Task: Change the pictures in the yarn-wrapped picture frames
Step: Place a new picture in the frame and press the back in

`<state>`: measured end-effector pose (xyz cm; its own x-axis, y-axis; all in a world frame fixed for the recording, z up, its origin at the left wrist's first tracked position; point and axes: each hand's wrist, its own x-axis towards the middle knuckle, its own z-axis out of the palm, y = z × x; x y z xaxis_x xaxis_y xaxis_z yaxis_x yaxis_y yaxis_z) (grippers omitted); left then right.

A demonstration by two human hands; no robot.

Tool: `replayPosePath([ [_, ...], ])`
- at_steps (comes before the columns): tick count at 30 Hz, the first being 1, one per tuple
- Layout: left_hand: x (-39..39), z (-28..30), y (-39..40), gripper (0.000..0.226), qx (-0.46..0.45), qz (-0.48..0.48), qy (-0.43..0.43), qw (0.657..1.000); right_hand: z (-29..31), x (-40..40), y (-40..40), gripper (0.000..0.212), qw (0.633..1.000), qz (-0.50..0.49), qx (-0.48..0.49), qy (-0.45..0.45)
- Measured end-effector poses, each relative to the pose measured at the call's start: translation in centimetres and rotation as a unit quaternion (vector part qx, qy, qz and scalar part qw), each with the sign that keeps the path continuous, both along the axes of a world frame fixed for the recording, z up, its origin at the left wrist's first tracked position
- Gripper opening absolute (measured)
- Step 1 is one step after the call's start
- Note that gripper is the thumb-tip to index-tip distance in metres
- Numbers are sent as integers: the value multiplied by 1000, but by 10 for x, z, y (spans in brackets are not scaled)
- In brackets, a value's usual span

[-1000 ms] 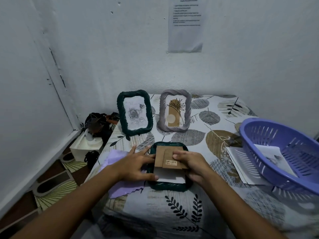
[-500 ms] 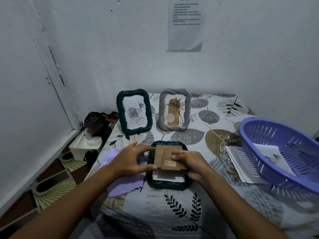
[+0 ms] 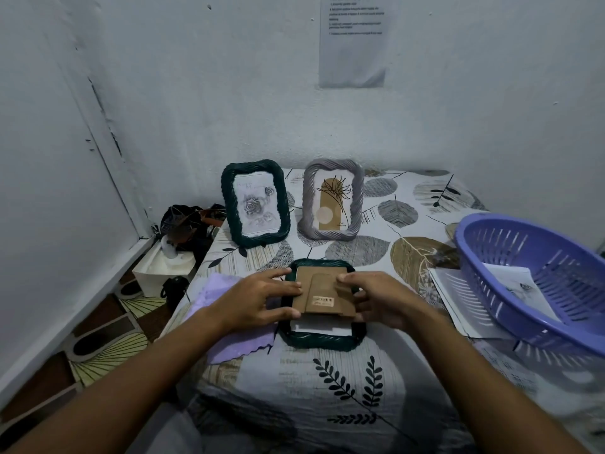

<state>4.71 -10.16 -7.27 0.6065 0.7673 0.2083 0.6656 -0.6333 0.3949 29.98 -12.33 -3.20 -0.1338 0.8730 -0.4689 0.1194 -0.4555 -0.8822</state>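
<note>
Cardboard backing [image 3: 322, 291] sits askew on the face-down dark green frame [image 3: 319, 339], which lies on the leaf-print bedsheet [image 3: 343, 388] before two frames standing by the wall. In the head view, the left hand [image 3: 258, 299] pinches the board's left edge between thumb and fingers, and the right hand [image 3: 376, 299] grips its right edge with curled fingers. A strip of white picture [image 3: 319, 327] shows below the board. My judgement: the board is being seated or lifted out; keeping it level and square to the opening, both edges moved evenly, should spare the picture creasing.
</note>
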Motion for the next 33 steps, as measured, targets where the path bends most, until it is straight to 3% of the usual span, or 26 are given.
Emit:
replayPosePath([
  [3, 0, 0, 0, 81, 7, -2, -2, 1000, 9, 16, -3, 24, 979, 28, 99, -176],
  [7, -1, -6, 2, 79, 9, 1, 13, 1000, 2, 22, -4, 15, 941, 73, 237, -231],
  [14, 0, -16, -4, 78, 30, 3, 16, 999, -16, 20, -5, 41, 891, 202, 250, -321],
  [19, 2, -20, -5, 76, 68, -13, 27, 997, -18, 18, -6, 43, 874, 223, 258, -345],
  [27, 1, -18, -3, 77, 48, 1, 47, 998, -25, 18, -6, 43, 868, 219, 265, -359],
  [33, -2, -23, -2, 53, -35, 45, -65, 996, -25, 18, -5, 40, 873, 205, 276, -345],
])
